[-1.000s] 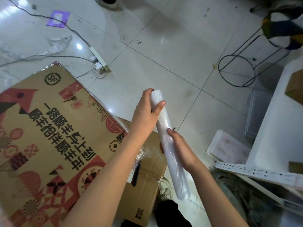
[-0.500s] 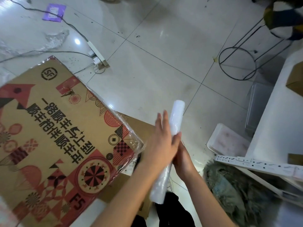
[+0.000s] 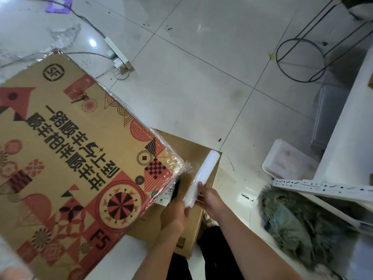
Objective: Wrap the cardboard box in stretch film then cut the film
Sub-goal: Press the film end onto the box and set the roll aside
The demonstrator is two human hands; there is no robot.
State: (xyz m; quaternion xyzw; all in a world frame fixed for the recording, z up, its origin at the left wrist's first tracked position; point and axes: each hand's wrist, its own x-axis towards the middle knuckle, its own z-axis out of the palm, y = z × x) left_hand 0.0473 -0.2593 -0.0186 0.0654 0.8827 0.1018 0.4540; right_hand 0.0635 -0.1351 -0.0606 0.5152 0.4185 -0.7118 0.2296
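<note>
Nearest the camera, both hands grip the lower end of the stretch film roll (image 3: 203, 176), the left hand (image 3: 175, 211) curled beneath it and the right hand (image 3: 209, 199) closed on its side; a second ago the roll was held high over the floor, and it now lies low, just beside the near corner of the cardboard box (image 3: 76, 150). Film already gathers from that corner to the roll (the sheet looks taut), so another pass around the box seems under way and cutting appears premature.
</note>
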